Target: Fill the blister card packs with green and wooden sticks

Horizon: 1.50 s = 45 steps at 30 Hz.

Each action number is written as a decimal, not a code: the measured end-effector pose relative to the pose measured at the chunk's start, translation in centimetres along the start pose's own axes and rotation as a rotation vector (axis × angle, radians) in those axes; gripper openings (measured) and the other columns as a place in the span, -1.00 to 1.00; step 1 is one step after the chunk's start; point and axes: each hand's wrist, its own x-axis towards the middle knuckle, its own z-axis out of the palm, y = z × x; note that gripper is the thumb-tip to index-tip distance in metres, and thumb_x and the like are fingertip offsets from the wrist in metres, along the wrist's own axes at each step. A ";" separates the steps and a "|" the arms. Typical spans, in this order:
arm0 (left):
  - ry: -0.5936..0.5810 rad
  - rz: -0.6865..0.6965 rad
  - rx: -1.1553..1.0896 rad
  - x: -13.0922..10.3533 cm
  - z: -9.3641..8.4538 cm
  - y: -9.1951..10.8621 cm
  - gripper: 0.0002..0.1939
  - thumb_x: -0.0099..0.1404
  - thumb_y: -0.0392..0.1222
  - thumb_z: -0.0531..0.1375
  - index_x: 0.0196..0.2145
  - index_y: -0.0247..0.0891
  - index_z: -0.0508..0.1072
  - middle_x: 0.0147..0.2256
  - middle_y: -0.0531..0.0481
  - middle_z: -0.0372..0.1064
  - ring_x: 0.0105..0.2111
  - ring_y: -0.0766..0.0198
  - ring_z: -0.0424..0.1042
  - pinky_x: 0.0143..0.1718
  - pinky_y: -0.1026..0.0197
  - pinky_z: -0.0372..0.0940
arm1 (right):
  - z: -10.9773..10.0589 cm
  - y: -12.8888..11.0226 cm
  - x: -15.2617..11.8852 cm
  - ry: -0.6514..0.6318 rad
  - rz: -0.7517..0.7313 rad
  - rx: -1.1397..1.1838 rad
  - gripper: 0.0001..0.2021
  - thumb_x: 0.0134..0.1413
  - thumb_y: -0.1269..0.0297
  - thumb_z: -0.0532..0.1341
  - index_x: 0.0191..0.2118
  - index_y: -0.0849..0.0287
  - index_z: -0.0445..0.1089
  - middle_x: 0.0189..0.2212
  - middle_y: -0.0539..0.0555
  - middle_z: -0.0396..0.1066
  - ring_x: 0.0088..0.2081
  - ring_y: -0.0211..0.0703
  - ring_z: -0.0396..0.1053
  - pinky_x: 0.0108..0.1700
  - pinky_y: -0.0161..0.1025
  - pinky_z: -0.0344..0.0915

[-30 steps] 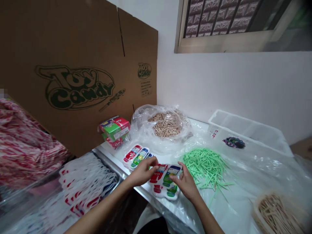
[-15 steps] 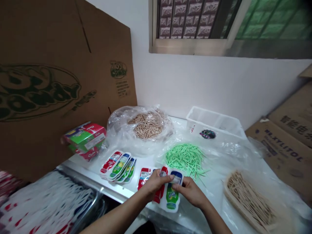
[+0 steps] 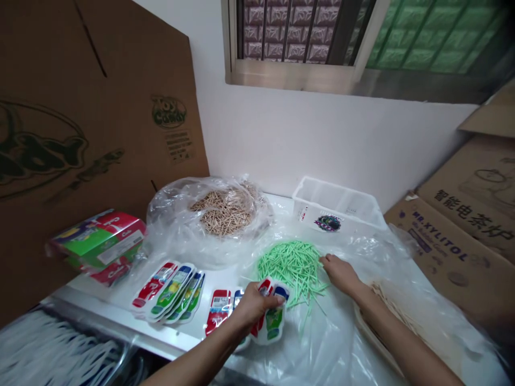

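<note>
My left hand is closed around bottle-shaped packets, printed red and green with blue tops, fanned side by side. Beyond them lies a pile of thin green sticks on clear plastic. At the right edge of that pile is my right hand, its fingers drawn together at the sticks; whatever they pinch is too small to make out. More packets lie on the table left of my left hand, a red one nearest and a fanned stack farther left.
A clear bag of brown sticks stands behind, with a translucent bin to its right. A tray of pale sticks is partly behind my right forearm. A colourful box and large carton flank the left; cartons stand right.
My right hand has let go of the packets and moved right to the green sticks. My left hand keeps the packets. The view has turned slightly right.
</note>
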 end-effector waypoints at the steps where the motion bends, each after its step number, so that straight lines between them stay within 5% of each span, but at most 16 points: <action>1: -0.003 -0.012 -0.017 0.2 0.1 0.0 -0.80 -0.15 -0.19 0.36 -0.55 -0.36 0.49 -0.60 0.03 0.40 -0.59 0.30 0.35 -0.48 0.27 0.25 | 0.5 0.6 0.9 0.008 -0.027 -0.037 -0.70 0.13 0.50 -0.05 -0.09 0.24 0.34 -0.15 0.27 0.38 -0.13 -0.01 0.32 -0.18 -0.19 0.19; 7: 0.005 -0.047 -0.022 0.6 0.0 0.6 -0.80 -0.12 -0.22 0.34 -0.49 -0.38 0.51 -0.55 -0.02 0.44 -0.55 0.27 0.38 -0.45 0.25 0.28 | 3.3 1.3 5.0 -0.011 -0.273 -0.116 -0.57 0.10 0.57 -0.01 0.08 0.18 0.23 0.16 0.18 0.16 0.13 0.04 0.12 0.09 -0.01 0.02; 13: 0.001 -0.056 -0.037 1.5 0.0 0.7 -0.82 -0.11 -0.22 0.34 -0.52 -0.36 0.48 -0.58 0.03 0.41 -0.56 0.30 0.35 -0.47 0.27 0.26 | 3.5 0.3 6.5 0.013 -0.317 -0.087 -0.69 0.12 0.56 -0.02 -0.05 0.24 0.30 0.03 0.24 0.29 0.05 -0.03 0.21 0.03 -0.09 0.11; 20: 0.017 -0.033 -0.023 2.3 0.2 0.8 -0.79 -0.11 -0.18 0.34 -0.53 -0.37 0.47 -0.60 0.02 0.39 -0.59 0.31 0.34 -0.50 0.28 0.23 | 3.0 -2.5 5.7 0.045 -0.177 0.078 -0.80 0.17 0.45 -0.05 -0.20 0.22 0.29 -0.25 0.17 0.38 -0.19 -0.09 0.29 -0.11 -0.20 0.16; 29: 0.051 -0.013 -0.050 2.8 -0.6 0.6 -0.73 -0.08 -0.11 0.34 -0.48 -0.38 0.47 -0.55 -0.06 0.45 -0.56 0.22 0.41 -0.46 0.21 0.29 | 2.5 -1.5 4.9 0.033 0.158 0.348 -0.76 0.26 0.21 -0.18 -0.19 0.14 0.17 -0.41 0.05 0.39 -0.32 -0.13 0.40 -0.33 -0.31 0.17; 38: 0.049 0.025 -0.124 3.1 -0.1 0.1 -0.69 -0.10 -0.07 0.35 -0.46 -0.37 0.48 -0.54 -0.06 0.45 -0.53 0.18 0.44 -0.43 0.17 0.32 | 4.9 -7.0 5.9 0.115 0.347 0.549 -0.84 0.15 0.21 0.00 -0.29 0.18 0.22 -0.41 0.13 0.41 -0.29 -0.08 0.37 -0.27 -0.27 0.16; 45: 0.236 0.165 -0.072 4.4 -0.3 0.6 -0.68 -0.11 -0.03 0.34 -0.51 -0.37 0.46 -0.60 -0.01 0.40 -0.59 0.24 0.38 -0.49 0.22 0.27 | 3.2 -5.9 4.9 0.245 0.457 0.988 -0.85 0.07 0.17 -0.03 -0.35 0.12 0.16 -0.57 0.01 0.29 -0.43 -0.05 0.35 -0.37 -0.19 0.21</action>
